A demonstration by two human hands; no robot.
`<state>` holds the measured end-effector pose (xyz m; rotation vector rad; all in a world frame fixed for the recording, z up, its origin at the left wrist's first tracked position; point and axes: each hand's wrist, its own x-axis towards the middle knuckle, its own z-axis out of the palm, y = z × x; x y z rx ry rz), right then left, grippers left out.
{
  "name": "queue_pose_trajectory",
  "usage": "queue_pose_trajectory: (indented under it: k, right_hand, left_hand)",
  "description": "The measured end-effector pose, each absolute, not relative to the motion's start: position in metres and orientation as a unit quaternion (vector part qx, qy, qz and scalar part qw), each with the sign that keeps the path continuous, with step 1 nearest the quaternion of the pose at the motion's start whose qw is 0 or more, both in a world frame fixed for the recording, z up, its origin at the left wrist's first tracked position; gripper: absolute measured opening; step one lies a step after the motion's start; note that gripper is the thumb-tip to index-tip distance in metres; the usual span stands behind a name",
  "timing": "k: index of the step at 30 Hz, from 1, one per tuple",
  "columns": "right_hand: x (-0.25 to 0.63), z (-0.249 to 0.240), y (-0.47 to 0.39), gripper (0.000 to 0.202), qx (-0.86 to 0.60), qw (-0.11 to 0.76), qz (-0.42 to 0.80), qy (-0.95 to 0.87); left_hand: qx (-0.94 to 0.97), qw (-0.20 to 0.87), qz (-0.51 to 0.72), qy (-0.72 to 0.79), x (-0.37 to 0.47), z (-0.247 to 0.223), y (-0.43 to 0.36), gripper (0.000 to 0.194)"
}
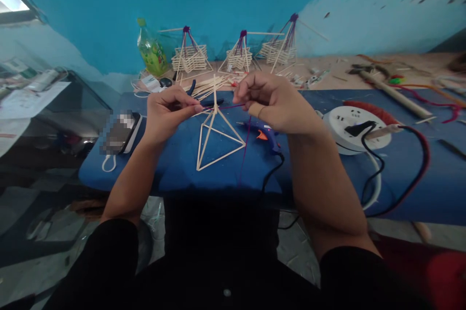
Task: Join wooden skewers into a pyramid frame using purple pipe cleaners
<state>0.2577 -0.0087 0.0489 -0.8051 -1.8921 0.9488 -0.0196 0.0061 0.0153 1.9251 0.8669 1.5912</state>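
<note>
A length of purple yarn runs between my two hands, just in front of the peak of a pyramid frame made of thin wooden sticks. My left hand pinches one end of the yarn between thumb and fingertips. Higher and to the right, my right hand is closed on the yarn too, and a tail of it hangs down past the frame's right corner. The frame stands on the blue tabletop. A blue glue gun with an orange trigger lies beneath my right hand.
Along the wall stand stick structures topped with purple yarn, beside a green bottle. Loose sticks lie behind my hands. A round white power strip with cords is at right, a hammer behind it, a phone at left.
</note>
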Motion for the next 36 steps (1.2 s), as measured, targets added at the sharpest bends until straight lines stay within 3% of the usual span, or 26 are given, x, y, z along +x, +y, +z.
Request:
queue_pose_trajectory:
  k: [6,14,28,32,36]
  right_hand:
    - [0.253,0.048,-0.004,0.02,-0.277,0.463,0.469,-0.7]
    - [0.243,0.045,0.007,0.022,-0.31,0.473,0.377,-0.734]
    - [0.264,0.056,-0.007,0.042,-0.414,0.291,0.255,-0.824]
    - [0.277,0.065,-0.011,0.033,-0.403,0.322,0.251,-0.819]
    - [0.278,0.082,-0.017,0.022,-0.343,0.39,0.338,-0.785]
  left_hand:
    - [0.682,0.284,0.59,0.326,-0.015,0.011,0.012,0.015]
    - [0.652,0.355,0.605,0.288,-0.004,0.029,0.015,0.02]
    - [0.633,0.355,0.606,0.326,-0.007,0.066,0.023,0.019]
    - [0.634,0.349,0.607,0.328,-0.009,0.066,0.022,0.02]
    - [0.638,0.354,0.603,0.322,-0.007,0.068,0.023,0.017]
